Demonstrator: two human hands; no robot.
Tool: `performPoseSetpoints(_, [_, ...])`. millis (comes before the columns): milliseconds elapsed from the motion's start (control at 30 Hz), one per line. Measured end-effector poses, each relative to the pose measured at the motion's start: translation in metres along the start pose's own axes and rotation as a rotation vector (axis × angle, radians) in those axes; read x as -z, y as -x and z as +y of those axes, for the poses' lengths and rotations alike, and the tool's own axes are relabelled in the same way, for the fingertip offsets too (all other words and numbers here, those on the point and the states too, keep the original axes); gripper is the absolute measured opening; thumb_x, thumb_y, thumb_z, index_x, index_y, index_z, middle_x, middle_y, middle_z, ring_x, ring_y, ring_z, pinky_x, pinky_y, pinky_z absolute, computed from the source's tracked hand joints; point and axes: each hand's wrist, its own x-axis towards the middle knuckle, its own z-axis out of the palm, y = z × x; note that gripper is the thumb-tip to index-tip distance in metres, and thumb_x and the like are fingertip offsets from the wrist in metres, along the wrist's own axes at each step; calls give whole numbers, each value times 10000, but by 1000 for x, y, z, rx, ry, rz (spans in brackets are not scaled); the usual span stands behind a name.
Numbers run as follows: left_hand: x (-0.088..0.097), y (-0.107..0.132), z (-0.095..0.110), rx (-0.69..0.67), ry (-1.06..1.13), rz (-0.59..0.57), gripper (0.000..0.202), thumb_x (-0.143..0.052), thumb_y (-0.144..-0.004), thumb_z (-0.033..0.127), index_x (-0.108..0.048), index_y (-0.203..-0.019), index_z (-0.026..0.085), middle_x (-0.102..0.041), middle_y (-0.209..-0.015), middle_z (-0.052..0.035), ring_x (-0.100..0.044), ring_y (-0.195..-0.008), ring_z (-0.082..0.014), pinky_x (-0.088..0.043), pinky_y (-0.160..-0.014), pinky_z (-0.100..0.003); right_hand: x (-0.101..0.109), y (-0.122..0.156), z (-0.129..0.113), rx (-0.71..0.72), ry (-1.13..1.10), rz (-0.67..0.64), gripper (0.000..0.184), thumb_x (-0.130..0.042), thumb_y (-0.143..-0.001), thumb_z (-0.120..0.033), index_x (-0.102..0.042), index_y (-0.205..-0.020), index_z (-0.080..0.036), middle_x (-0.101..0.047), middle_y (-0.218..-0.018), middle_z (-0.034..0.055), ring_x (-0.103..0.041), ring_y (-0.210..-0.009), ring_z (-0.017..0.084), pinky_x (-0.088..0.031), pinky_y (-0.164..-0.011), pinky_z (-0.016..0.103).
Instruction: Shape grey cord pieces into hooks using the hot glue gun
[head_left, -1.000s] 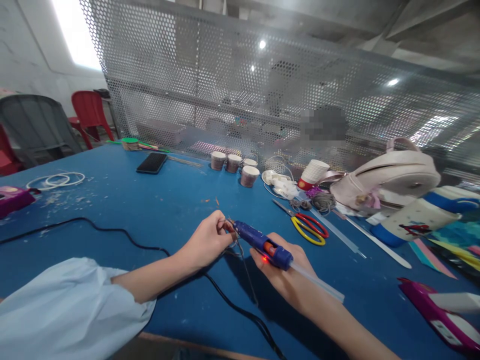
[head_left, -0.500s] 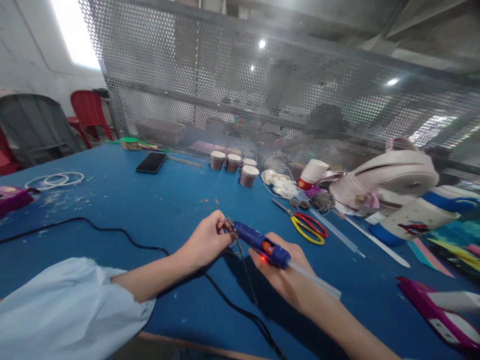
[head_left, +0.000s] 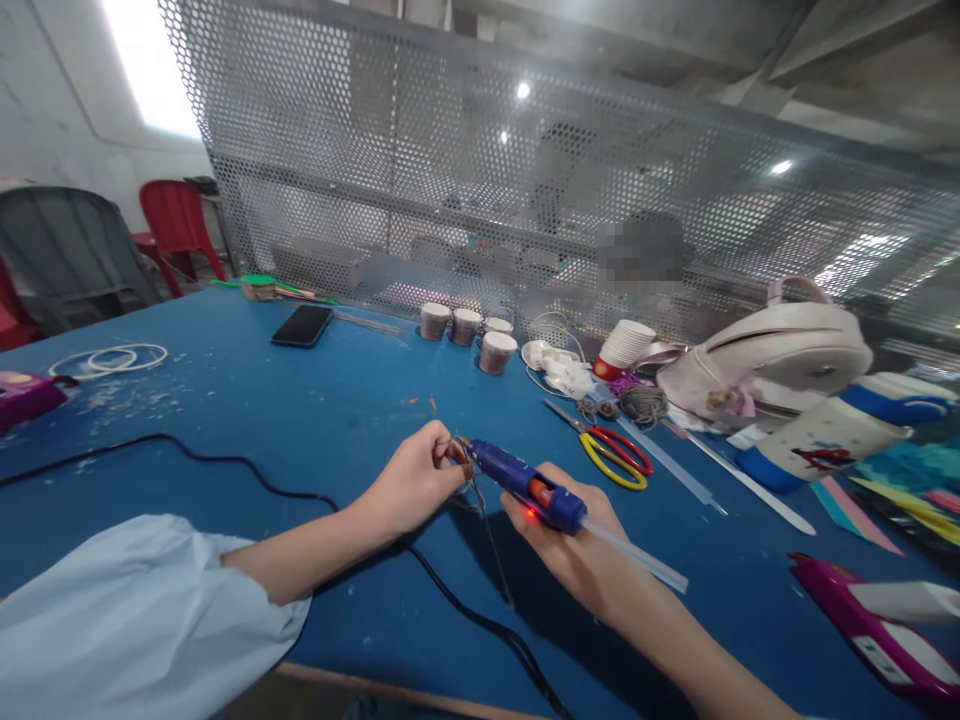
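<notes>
My right hand point(head_left: 574, 540) is wrapped round a blue hot glue gun point(head_left: 517, 478), which has a red light lit on its side. A clear glue stick point(head_left: 637, 556) sticks out of the gun's back end. The gun's nozzle points left, close beside the pinched fingertips of my left hand point(head_left: 416, 482). Between those fingertips is a thin grey-brown strand point(head_left: 491, 540), probably yarn or wire, with a loose end hanging down to the right. My left fingers hide most of what they grip, and whether the nozzle touches it I cannot tell.
Scissors point(head_left: 611, 455) with red and yellow handles lie right of my hands. Small wrapped cups point(head_left: 498, 353), a phone point(head_left: 302, 326) and grey yarn point(head_left: 643, 405) are farther back. A black cord point(head_left: 247, 462) crosses the blue table. A bag point(head_left: 780, 355) stands at the right.
The glue gun has shifted slightly right in my right hand, its nozzle drawing a little away from my left fingertips. My left hand has stayed almost still.
</notes>
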Motion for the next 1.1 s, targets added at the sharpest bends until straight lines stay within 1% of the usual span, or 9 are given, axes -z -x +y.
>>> performPoseSetpoints(133, [0,0,-1,5,26,0,305,-597,-680,179,-295,-662,214,-390,-541,107,-284,-461,-46,-229,-447,-189,2,-1,-1,-41,-26,-5,215,-519,-819,-349,-432,-669,-223,-452,-526,-57,-382,-454,100,-345,-473,222])
performPoseSetpoints(333, [2,-2,4,35,139,-4,338,-608,-674,166,-274,-664,217,-522,-634,77,-358,-428,-28,-275,-423,-181,7,-4,-3,-252,-261,98,262,-556,-786,-457,-515,-730,-204,-536,-580,-20,-536,-528,148,-435,-525,261])
performPoseSetpoints(467, [2,-3,8,68,236,20,374,-644,-666,192,-271,-685,226,-551,-629,70,-381,-387,-31,-277,-372,-174,-6,-9,4,-343,-503,61,266,-588,-768,-441,-570,-840,-186,-644,-761,32,-634,-694,203,-488,-646,312])
performPoseSetpoints(600, [1,-5,6,92,342,40,410,-680,-637,191,-275,-690,228,-561,-609,72,-392,-372,-35,-289,-339,-165,-24,-12,4,-365,-603,-33,155,-606,-746,-336,-567,-761,-186,-633,-663,0,-616,-668,182,-476,-684,306])
performPoseSetpoints(767, [1,-7,5,135,407,39,428,-725,-593,194,-310,-691,218,-560,-594,71,-415,-378,-37,-297,-329,-153,-32,-13,-1,-370,-679,10,130,-616,-711,-301,-562,-747,-188,-607,-621,-21,-592,-619,161,-464,-647,280])
performPoseSetpoints(900, [5,-10,4,226,335,57,370,-737,-600,220,-404,-762,197,-552,-588,46,-479,-422,-73,-365,-362,-180,-29,-15,6,-381,-597,114,131,-592,-727,-317,-581,-764,-192,-634,-666,-5,-613,-672,180,-455,-676,292])
performPoseSetpoints(1000, [16,-15,4,263,217,143,337,-715,-620,218,-473,-852,179,-584,-717,-15,-565,-574,-130,-448,-440,-231,-29,-19,15,-395,-630,187,139,-584,-719,-325,-574,-767,-195,-645,-683,7,-634,-686,196,-462,-671,299])
performPoseSetpoints(1033, [22,-17,4,222,152,193,321,-705,-630,228,-501,-872,175,-594,-788,-42,-587,-659,-152,-472,-485,-247,-29,-20,19,-392,-649,211,137,-583,-714,-323,-568,-764,-197,-647,-688,7,-639,-687,196,-464,-670,298])
performPoseSetpoints(1100, [34,-21,5,34,-51,335,313,-701,-615,208,-557,-891,176,-597,-949,-78,-589,-818,-174,-481,-575,-244,-29,-21,25,-383,-660,251,133,-579,-708,-321,-561,-764,-201,-650,-691,6,-642,-681,193,-466,-655,292])
